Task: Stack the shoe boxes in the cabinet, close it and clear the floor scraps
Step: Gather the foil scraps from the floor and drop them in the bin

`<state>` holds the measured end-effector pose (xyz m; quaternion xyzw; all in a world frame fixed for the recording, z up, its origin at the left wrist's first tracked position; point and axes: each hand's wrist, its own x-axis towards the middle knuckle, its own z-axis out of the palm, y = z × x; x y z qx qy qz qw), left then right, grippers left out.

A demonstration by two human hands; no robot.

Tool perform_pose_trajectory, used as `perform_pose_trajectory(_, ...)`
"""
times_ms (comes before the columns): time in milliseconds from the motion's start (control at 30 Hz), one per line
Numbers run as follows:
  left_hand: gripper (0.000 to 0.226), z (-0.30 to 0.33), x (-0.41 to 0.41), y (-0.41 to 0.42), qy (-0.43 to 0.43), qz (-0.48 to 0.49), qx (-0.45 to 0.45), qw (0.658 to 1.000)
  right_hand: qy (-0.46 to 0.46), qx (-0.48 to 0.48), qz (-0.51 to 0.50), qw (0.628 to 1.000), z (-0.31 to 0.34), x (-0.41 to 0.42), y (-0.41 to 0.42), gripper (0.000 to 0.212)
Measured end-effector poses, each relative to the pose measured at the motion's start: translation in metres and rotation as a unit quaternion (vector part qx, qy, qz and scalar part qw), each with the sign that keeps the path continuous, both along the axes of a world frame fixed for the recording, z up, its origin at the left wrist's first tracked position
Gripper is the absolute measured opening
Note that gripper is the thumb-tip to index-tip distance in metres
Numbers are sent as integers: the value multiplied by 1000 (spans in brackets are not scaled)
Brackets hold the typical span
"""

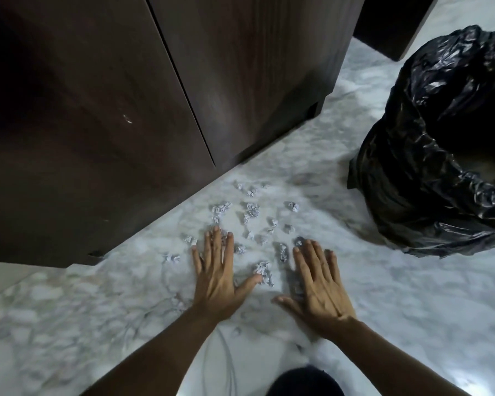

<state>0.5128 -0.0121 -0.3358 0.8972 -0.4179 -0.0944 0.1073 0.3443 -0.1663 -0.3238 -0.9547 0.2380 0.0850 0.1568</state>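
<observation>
- Left hand (216,277) flat over the marble floor (383,295), fingers straight and spread wide, holding nothing, fingertips among the paper scraps (252,210).
- Right hand (316,284) flat alongside at 3 o'clock of the left, fingers straight and close together, thumb out toward 9 o'clock, gripping nothing.
- Crumpled scraps scattered on the floor from 12 o'clock of both hands, one clump (263,271) between the two thumbs, just beside the left thumb tip.
- One small ball (298,241) touching or just beside the right index fingertip; cannot tell which.
- Dark wood cabinet (97,110) at 10 to 12 o'clock, both doors closed, seam running down between them.
- Shoe boxes out of sight.
- Black bin bag (440,167) at 2 o'clock, mouth open, well apart from the scraps.
- A dark rounded shape (303,381) at 6 o'clock, too unclear to name.
</observation>
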Motion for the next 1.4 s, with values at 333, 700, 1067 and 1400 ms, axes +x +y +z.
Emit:
perform_pose_trajectory(333,75,13,-2,-12,-29,8,-23,999,-9,21,-21,1000,1,17,4,103)
perform_pose_trajectory(700,84,52,17,45,-15,45,20,999,10,51,-57,997,31,10,16,110)
perform_pose_trajectory(1067,114,150,24,90,-46,60,43,996,13,51,-71,996,97,14,39,97)
perform_pose_trajectory(1400,122,81,27,100,100,22,74,992,30,54,-128,990,57,-13,33,126)
